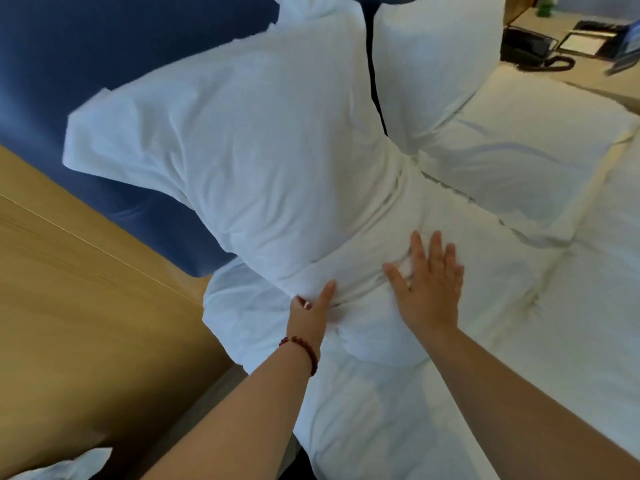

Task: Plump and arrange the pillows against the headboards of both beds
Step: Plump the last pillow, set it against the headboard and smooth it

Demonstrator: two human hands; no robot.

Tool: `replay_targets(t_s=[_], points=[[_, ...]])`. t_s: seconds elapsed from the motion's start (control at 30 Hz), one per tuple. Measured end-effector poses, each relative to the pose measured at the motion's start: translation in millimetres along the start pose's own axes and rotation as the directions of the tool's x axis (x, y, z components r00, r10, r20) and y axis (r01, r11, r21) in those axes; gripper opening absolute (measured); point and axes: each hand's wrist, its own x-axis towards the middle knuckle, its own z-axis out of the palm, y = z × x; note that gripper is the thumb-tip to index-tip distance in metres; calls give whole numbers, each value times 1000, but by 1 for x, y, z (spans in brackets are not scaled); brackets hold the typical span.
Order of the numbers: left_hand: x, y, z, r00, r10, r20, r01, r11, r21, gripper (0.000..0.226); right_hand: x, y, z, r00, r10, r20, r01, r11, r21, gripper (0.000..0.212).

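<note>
four pillows (two upright), two hands, one phone

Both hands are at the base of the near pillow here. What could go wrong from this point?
1. The near pillow stands tilted leftward against the headboard; if the left hand at its base lets go, it might slump sideways.
2. The right hand presses flat into already creased bedding, which could leave wrinkles.
3. A dark gap separates it from the far pillow, so the pair may look uneven.

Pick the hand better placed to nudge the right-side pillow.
Right, probably: the right hand lies flat nearer the right-side pillow; the left hand is at the base of the near pillow.
</note>
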Motion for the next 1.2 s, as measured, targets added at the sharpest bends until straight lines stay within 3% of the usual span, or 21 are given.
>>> replay_targets(t_s=[0.03,0.1,0.2,0.27,0.33,0.4,0.47,0.53,0.6,0.73,0.83,1.0,1.1,1.2], points=[[2,-9,4,997,34,-75,-32,999,31,44,-6,7,3,999,45,-1,-45,999,30,81],[4,-22,11,987,41,-157,-38,999,25,45,-19,17,11,997,75,10,-75,995,59,87],[3,-36,16,993,-105,-61,95,985,-146,91,-36,18,19,996,82,21,-83,991,105,90],[2,-43,12,990,-139,16,140,974,-176,106,-48,15,24,992,127,15,-127,972,200,92],[3,-48,5,979,-160,124,182,964,-194,91,-62,15,32,976,213,47,-215,906,364,96],[2,-52,1,958,-177,225,232,942,-244,60,-77,17,39,942,311,124,-328,786,524,102],[-1,-58,-3,957,-172,235,221,955,-197,35,-91,19,41,898,385,214,-430,663,613,105],[-6,-60,-1,981,-119,154,131,989,-72,23,-98,20,40,865,420,273,-483,553,678,109],[-14,-57,1,998,-42,38,41,999,35,29,-99,22,39,838,453,305,-501,414,760,121],[-23,-51,6,996,71,-44,-69,996,47,23,-97,26,40,754,528,391,-523,123,843,146],[-28,-61,5,999,32,9,-33,999,7,27,-101,40,46,752,524,400,-520,100,848,145],[-36,-74,1,985,-27,173,-1,987,159,35,-103,46,46,773,394,497,-537,-10,843,103],[-40,-72,4,990,24,140,-49,982,180,17,-101,48,45,779,334,531,-544,-61,837,105],[-46,-74,9,998,57,10,-58,997,46,8,-99,53,37,779,272,565,-555,-120,823,96]])
